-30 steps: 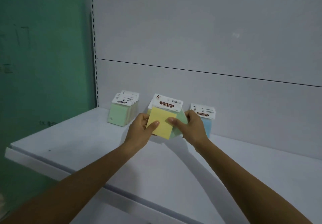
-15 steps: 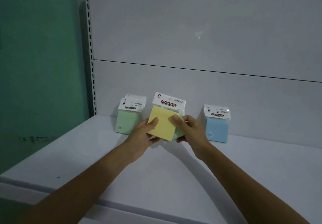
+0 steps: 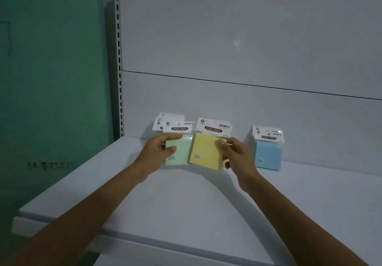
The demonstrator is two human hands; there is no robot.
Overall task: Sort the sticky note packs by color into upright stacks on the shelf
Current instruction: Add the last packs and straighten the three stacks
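Since half a second before, the two packs held together as one bundle had been parted. The left hand (image 3: pixel 159 152) gripped the pale green sticky note pack (image 3: pixel 182 150) with its white header card, thumb across the front and fingers over its top edge, and had drawn it leftward, just in front of the stack of green packs (image 3: pixel 163 118) standing upright at the back of the white shelf (image 3: pixel 186 199). The right hand (image 3: pixel 237 154) pinched the yellow sticky note pack (image 3: pixel 204 152) by its right edge, tilted slightly, just beside the green one. Whether either pack touched the shelf could not be told. The stack of blue packs (image 3: pixel 268 156) stood upright further right, near that hand, against the grey back panel (image 3: pixel 227 38). Left of it ran the slotted metal upright (image 3: pixel 118 58) and the green wall (image 3: pixel 51 79)
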